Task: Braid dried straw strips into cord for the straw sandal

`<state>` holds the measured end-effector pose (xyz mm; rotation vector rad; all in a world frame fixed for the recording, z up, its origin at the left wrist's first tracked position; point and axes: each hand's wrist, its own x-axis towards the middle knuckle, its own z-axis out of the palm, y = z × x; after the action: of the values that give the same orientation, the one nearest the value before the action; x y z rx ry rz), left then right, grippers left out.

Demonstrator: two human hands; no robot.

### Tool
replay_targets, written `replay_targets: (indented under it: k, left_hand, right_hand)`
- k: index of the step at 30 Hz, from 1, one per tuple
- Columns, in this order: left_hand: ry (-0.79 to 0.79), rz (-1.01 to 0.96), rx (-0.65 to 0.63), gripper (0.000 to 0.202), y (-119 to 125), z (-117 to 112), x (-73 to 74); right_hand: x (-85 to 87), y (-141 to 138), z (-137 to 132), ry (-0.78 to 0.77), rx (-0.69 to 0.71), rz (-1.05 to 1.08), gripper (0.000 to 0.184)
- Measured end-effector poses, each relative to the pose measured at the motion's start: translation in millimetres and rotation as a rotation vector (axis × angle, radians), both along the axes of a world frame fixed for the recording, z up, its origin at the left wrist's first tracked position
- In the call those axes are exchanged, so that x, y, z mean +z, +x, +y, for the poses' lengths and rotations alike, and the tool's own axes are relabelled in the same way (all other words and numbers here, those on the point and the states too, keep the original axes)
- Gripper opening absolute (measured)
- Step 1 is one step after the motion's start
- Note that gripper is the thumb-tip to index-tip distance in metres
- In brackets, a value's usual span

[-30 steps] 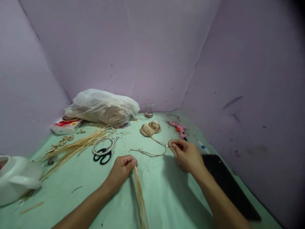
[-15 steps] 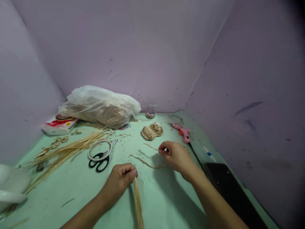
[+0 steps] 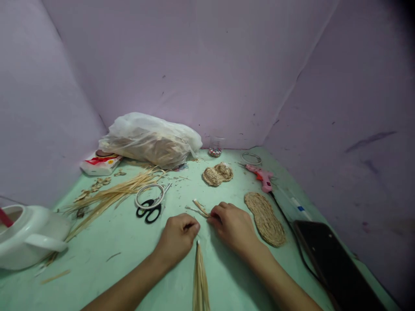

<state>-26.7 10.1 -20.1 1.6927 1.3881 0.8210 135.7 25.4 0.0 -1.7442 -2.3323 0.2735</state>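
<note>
My right hand (image 3: 231, 224) pinches twisted straw strands (image 3: 201, 210) that stick out to the left, their ends whitish. My left hand (image 3: 180, 236) is closed, thumb against fingers, just left of it; whether something thin is between the fingertips I cannot make out. Below those fingertips, a bundle of pale straw strands (image 3: 201, 276) with a white tip runs toward the near edge. Right of my right hand lies a flat coiled straw sole (image 3: 265, 219). Farther back sits a straw piece with two rounded lobes (image 3: 217, 174).
Black-handled scissors (image 3: 149, 211) lie under a ring of wire (image 3: 149, 196). A pink glue gun (image 3: 261, 175) and dark phone (image 3: 337, 263) are at right. Loose straw (image 3: 113, 192), a plastic bag (image 3: 151, 140) and a white pot (image 3: 32, 235) stand left; a beads jar (image 3: 215, 149) behind.
My left hand has let go of the straw bundle, which now lies on the table. My right hand has drawn the twisted strands together. The view has shifted left, and the sole is uncovered.
</note>
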Motion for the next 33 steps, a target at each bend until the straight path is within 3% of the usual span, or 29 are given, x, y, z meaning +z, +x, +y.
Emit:
replay_targets:
  k: [3,5,7,12,17,21,24,26,30,33]
  left_hand:
    - [-0.279,-0.153,0.144,0.024,0,10,1.4]
    - [-0.474,-0.304,0.173,0.023,0,14,5.1]
    - [-0.547,-0.502,0.148,0.023,-1,16,10.2]
    - [-0.513,-0.813,0.069,0.036,-1,16,21.1]
    - [-0.476,-0.853,0.051,0.035,-2,15,26.5]
    - [-0.452,-0.859,0.041,0.033,-4,16,27.0]
    - [-0.406,-0.843,0.039,0.029,-4,16,25.2]
    - [-0.383,-0.825,0.063,0.023,-3,17,24.0]
    - [-0.370,-0.825,0.138,0.020,-6,19,24.1]
    - [-0.350,-0.851,0.179,0.022,-9,22,25.5]
  right_hand:
    - [0.8,0,-1,0.008,-0.032,0.122,0.017]
    - [3.2,0,-3,0.012,-0.086,0.254,0.017]
    - [6.0,-1,-5,0.005,-0.135,0.379,0.018]
    - [6.1,-4,-9,-0.233,-0.130,0.721,0.024]
    - [0.4,-10,-12,-0.431,-0.040,0.941,0.022]
    - [0.0,-12,-14,-0.453,0.025,0.959,0.017]
    - [2.0,-11,-13,-0.464,-0.017,0.983,0.015]
    - [4.0,-10,-12,-0.588,-0.040,1.049,0.015]
    - [7.6,-2,-10,-1.005,-0.005,1.288,0.020]
    - [8.1,4,-9,-1.125,0.009,1.420,0.025]
